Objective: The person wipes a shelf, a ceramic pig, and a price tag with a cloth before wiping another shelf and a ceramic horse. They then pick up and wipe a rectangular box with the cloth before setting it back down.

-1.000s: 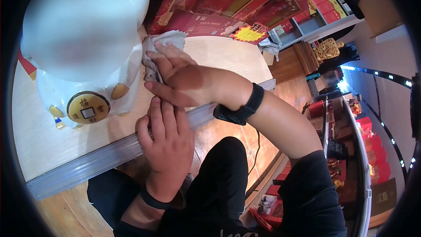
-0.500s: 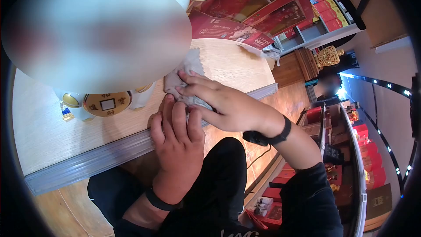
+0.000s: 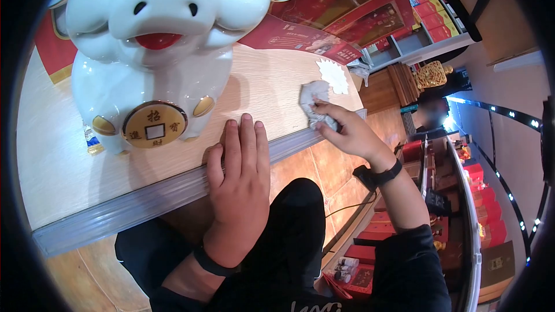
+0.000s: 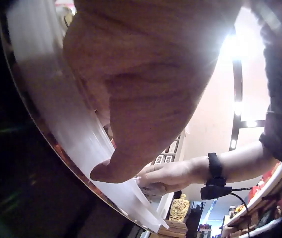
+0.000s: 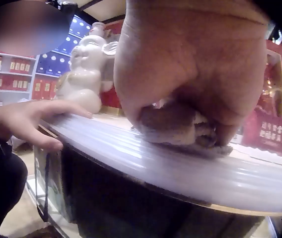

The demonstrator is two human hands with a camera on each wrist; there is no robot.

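Observation:
The left hand (image 3: 238, 190) rests with straight fingers on the wooden tabletop (image 3: 272, 81), across its clear edge strip, just right of a white ceramic figurine (image 3: 156, 75) with a gold coin emblem. Bunched under the fingers of the right hand (image 3: 352, 133) is a grey cloth (image 3: 314, 97), against the tabletop near the right end of the edge. In the right wrist view the right hand (image 5: 190, 64) grips the folded cloth (image 5: 170, 124) beside the edge strip. The left wrist view shows the left hand (image 4: 141, 74) large, its thumb over the strip.
A white jagged-edged card (image 3: 333, 75) lies beyond the cloth. Red gift boxes (image 3: 347, 6) stand at the back of the table. To the right are a gold ornament (image 3: 430, 74) on a wooden stand and shelves of red boxes. The person's knee (image 3: 298, 196) is below the table edge.
The right hand has moved right with the cloth, away from the left hand and figurine. The left hand's fingers have straightened on the tabletop. The jagged card now lies flat on the table.

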